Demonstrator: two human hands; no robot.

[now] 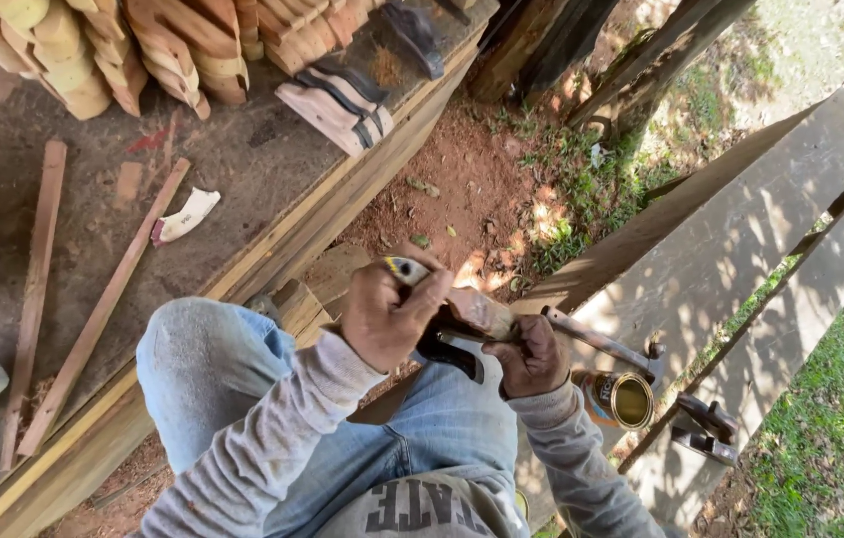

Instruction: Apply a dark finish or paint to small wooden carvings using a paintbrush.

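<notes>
Wooden piece [477, 311] in right hand [531, 357], left hand [392, 314] alongside

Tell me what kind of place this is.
Probably an outdoor woodworking spot: a rough workbench with stacked cut wood pieces and loose slats, standing on bare red soil and grass, with an open can nearby.
</notes>
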